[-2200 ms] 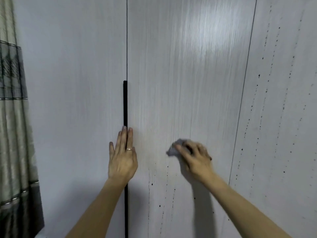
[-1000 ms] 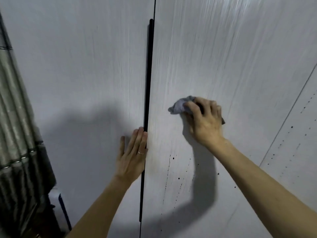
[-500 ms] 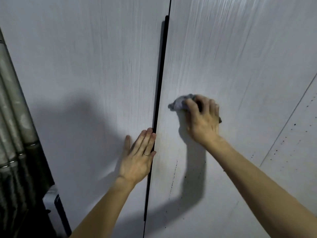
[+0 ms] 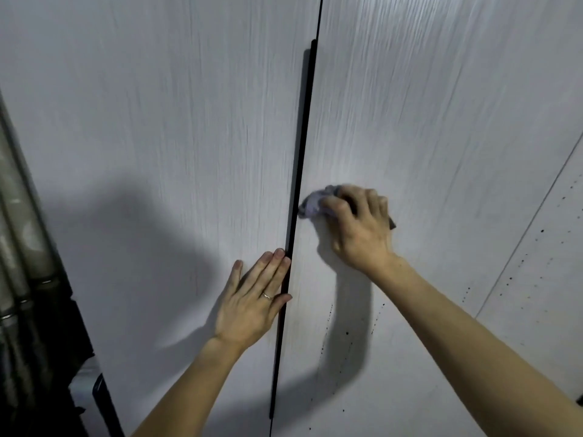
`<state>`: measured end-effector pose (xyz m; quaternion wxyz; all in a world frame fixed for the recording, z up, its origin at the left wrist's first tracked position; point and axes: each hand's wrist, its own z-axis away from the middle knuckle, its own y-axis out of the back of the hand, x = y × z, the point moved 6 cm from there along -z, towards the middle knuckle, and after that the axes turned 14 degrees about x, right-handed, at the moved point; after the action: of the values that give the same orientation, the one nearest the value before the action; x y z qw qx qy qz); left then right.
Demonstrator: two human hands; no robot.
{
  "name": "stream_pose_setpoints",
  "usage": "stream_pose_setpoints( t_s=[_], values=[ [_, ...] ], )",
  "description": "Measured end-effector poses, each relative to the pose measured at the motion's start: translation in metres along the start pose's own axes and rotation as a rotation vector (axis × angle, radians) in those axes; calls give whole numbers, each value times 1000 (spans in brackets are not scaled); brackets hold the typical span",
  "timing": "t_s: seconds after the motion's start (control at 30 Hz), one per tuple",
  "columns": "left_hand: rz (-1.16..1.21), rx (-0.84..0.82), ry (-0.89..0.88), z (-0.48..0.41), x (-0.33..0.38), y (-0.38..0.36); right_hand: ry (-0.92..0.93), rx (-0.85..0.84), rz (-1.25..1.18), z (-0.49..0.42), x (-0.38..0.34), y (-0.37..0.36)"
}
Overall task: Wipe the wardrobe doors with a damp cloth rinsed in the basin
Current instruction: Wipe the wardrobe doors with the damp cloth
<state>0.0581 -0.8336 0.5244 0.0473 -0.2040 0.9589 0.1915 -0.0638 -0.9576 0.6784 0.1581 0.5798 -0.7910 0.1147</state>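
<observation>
- Left door (image 4: 157, 137): a pale panel with fine upright grain, which filled the left and middle of the view and was closed against its neighbour.
- Right door (image 4: 426, 105): a panel of the same finish, which met the left door at a thin dark seam.
- Handle strip (image 4: 303, 146): a narrow black bar that ran down the seam between the two doors.
- Left hand (image 4: 252, 301): laid flat on the left door, low in the view. Its fingers (image 4: 268, 272) were straight and released and held nothing. The fingertips lay just beside the handle strip and the thumb reached across to touch it.
- Ring (image 4: 267, 295): a thin band on one finger of the left hand.
- Right hand (image 4: 359, 228): placed on the right door, higher than the left hand. Its fingers (image 4: 372, 200) were curled over the cloth and grasped it against the panel.
- Cloth (image 4: 312, 203): a crumpled grey-lilac wad pressed to the right door, just right of the handle strip. Most of it lay under the right hand, with one bunch showing at the left of the fingers.
- Specks (image 4: 347, 333): small dark spots in loose upright rows on the right door, below the right hand.
- Panel (image 4: 542, 263): a further pale surface at the far right, likewise speckled.
- Curtain (image 4: 19, 216): grey-green folds at the left edge.
</observation>
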Motion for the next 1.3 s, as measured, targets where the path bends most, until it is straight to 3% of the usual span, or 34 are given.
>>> stream_pose_setpoints(
  t_s=[0.07, 0.17, 0.33, 0.43, 0.5, 0.63, 0.73, 0.87, 0.97, 1.03, 1.17, 1.3],
  values=[
    [21, 19, 10, 1, 3, -4, -159, 133, 74, -16, 16, 0],
    [41, 37, 48, 1, 6, -5, -185, 164, 114, 24, 2, -2],
    [37, 9, 162, 4, 19, -10, 41, -159, 29, 147, -33, 18],
    [54, -8, 226, 4, 25, -10, 168, -274, 33, 166, -20, 32],
    [63, -21, 258, 4, 27, -11, 126, -230, 61, 138, 12, 39],
    [139, -8, 398, 1, 38, -16, -149, -12, 144, 66, 94, 65],
    [111, -13, 479, -4, 51, -21, -289, 76, 170, 84, 103, 74],
    [106, -75, 652, -8, 63, -28, -93, -186, 70, 195, 59, 78],
    [77, -9, 636, -9, 64, -26, 91, -321, 13, 223, 62, 90],
    [51, 27, 576, -7, 62, -27, 52, -234, 9, 193, 94, 100],
    [8, 49, 584, -6, 61, -29, -261, 107, 92, 116, 177, 119],
    [-37, 40, 569, -8, 65, -28, -363, 196, 94, 150, 162, 115]
  ],
)
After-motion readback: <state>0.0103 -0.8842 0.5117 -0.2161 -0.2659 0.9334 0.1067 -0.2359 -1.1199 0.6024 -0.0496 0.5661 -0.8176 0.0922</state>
